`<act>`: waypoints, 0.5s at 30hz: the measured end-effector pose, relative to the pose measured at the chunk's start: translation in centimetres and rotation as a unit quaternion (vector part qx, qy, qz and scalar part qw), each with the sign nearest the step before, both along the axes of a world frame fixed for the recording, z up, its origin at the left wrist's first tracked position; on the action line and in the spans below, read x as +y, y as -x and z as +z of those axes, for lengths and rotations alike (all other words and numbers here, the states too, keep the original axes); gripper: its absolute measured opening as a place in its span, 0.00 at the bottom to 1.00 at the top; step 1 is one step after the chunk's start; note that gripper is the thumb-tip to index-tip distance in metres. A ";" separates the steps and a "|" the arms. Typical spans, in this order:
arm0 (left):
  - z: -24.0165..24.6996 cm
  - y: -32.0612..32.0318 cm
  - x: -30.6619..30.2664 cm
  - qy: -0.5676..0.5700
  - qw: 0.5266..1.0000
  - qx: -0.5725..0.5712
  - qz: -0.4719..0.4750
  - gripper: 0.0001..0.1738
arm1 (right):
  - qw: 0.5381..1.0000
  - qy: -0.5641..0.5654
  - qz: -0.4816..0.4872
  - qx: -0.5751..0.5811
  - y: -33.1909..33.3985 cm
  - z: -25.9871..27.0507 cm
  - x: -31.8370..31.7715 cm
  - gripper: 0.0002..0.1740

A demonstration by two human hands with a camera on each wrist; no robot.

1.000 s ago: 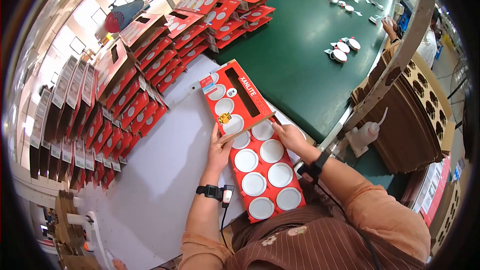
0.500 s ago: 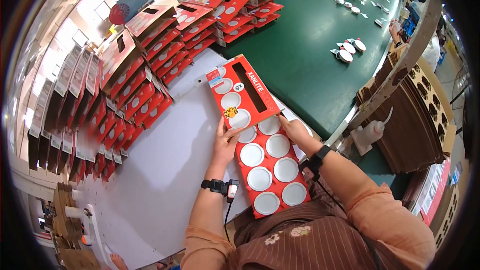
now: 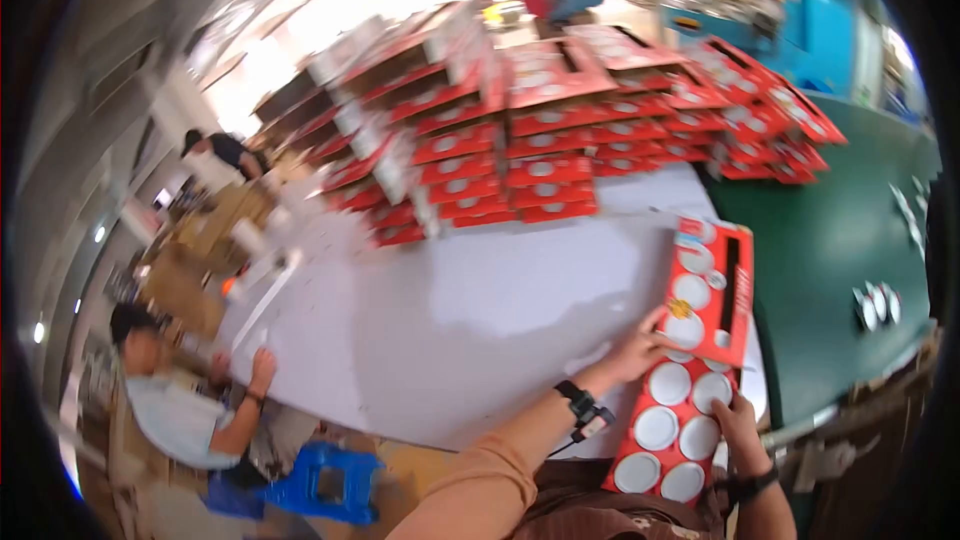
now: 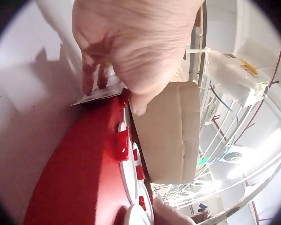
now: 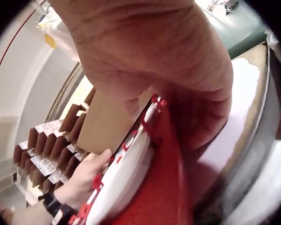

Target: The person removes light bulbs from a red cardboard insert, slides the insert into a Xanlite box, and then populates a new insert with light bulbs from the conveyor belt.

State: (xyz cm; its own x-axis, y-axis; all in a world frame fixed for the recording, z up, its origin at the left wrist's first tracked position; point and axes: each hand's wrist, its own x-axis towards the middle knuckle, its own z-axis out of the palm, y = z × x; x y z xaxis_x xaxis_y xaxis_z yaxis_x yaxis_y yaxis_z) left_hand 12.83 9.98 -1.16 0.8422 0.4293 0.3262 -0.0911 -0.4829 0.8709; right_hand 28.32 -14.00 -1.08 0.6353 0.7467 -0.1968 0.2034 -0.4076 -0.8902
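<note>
A red carton point(image 3: 708, 290) with a dark window slot and printed white discs lies over the far end of a red tray point(image 3: 640, 445). White round discs point(image 3: 655, 428) sit in the tray in two columns. My left hand point(image 3: 640, 350) grips the carton's near left corner, its thumb at the edge and fingers below in the left wrist view. The tray's right edge is held by my right hand point(image 3: 738, 427), thumb over the top side and fingers wrapped underneath in the right wrist view. The carton's brown inner side point(image 4: 166, 133) shows beyond my left thumb.
Stacks of similar red cartons point(image 3: 550, 155) line the far side of the white table point(image 3: 520, 290). A green conveyor belt point(image 3: 815, 270) runs on the right with several small white discs point(image 3: 877, 306). One person point(image 3: 180, 405) is at the left, near a blue stool point(image 3: 325, 482).
The head view has swung left, blurring the scene and bringing another person into sight. My right hand has moved from the carton's corner down the tray's right edge. The left hand keeps its hold.
</note>
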 end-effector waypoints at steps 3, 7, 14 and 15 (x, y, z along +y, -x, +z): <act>0.9 1.6 -0.8 0.043 0.998 0.041 0.017 0.10 | 0.998 0.042 0.006 0.037 0.3 0.8 -1.6 0.15; 0.3 2.7 -2.8 -0.027 0.999 -0.003 0.028 0.11 | 0.997 0.013 -0.013 0.079 1.1 0.4 -2.9 0.14; 1.3 4.3 -5.3 -0.008 0.997 0.054 0.049 0.16 | 0.991 0.039 -0.054 0.115 0.8 0.5 -3.5 0.16; 1.4 4.7 -5.9 0.004 0.997 0.061 0.057 0.17 | 0.992 0.035 -0.046 0.115 0.3 -0.2 -3.8 0.16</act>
